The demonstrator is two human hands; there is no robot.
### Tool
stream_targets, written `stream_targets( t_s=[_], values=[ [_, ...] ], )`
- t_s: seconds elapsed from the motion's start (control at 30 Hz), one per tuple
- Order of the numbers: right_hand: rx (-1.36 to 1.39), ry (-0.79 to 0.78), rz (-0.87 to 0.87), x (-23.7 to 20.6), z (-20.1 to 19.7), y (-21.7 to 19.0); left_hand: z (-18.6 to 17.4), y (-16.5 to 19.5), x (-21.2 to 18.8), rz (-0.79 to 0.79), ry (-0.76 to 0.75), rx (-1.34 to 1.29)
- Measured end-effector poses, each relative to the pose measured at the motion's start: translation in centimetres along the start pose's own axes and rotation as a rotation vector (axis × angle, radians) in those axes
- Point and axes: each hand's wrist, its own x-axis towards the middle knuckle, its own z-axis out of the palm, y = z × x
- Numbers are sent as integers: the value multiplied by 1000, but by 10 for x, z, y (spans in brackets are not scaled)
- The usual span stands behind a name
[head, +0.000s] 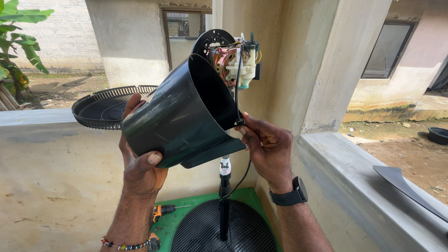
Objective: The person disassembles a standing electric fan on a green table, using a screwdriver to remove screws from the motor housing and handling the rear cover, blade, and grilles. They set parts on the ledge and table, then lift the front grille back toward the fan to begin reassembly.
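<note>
My left hand grips a dark green plastic motor cover, holding it up by its closed end with the open mouth turned toward the fan. My right hand pinches the cover's rim together with a black cable that runs up to the bare fan motor. The motor, with copper windings and white plastic parts, sits atop a black stand pole, just behind the cover's opening. A dark watch is on my right wrist, a bead bracelet on my left.
A black fan grille rests on the concrete wall ledge at left. Another grille lies on a green surface below, beside an orange screwdriver. A dark fan blade lies on the right ledge. A concrete pillar stands behind.
</note>
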Motion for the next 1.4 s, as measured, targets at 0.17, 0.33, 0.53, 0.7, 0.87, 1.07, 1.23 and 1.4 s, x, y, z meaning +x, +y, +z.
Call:
stream_targets(
  t_s=[0.17, 0.33, 0.53, 0.7, 0.87, 1.07, 1.23, 1.4],
  values=[
    [142, -46, 111, 4, -1, 7, -6, 1, 8, -3, -56, -46],
    [128, -98, 126, 9, 0, 13, -12, 2, 19, -35, -90, -104],
    [15, -33, 55, -4, 14, 9, -17, -6, 18, -58, -68, -144],
    [-6, -4, 182, -9, 17, 9, -15, -22, 6, -201, 78, -292],
    [-111, 19, 62, -5, 11, 8, 15, -16, -25, 56, 169, 41],
    [302, 331, -67, -35, -4, -17, 79, -22, -56, 326, 312, 514],
    [40, 163, -188, -69, 6, -27, 97, -35, -48, 569, 353, 699],
    [45, 41, -67, -67, 0, -39, 97, -55, -65, 521, 274, 688]
  ],
)
